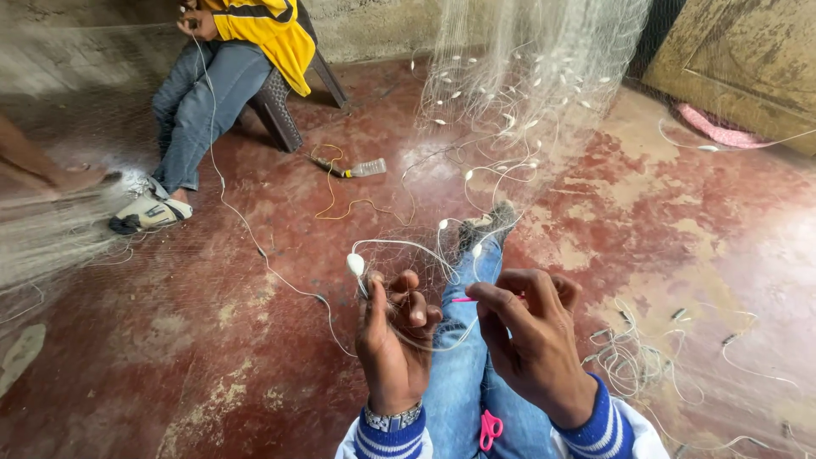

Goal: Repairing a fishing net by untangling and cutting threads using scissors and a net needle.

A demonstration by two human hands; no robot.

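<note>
While the left hand (pixel 393 336) pinches the thin white net cord (pixel 399 246) beside a small white oval float (pixel 355 264), the right hand (pixel 531 336) grips a slim pink netting needle (pixel 464 299); the fine, pale mesh fishing net (pixel 518 76) beyond looks light, limp and snag-prone, best held by its cord.

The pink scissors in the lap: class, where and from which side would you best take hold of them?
Grip the pink scissors by their looped handles, coming from above. The loops lie face-up between the jeans-clad thighs; the blades are barely visible. The right hand is nearer but already pinches a pink tool.
</note>
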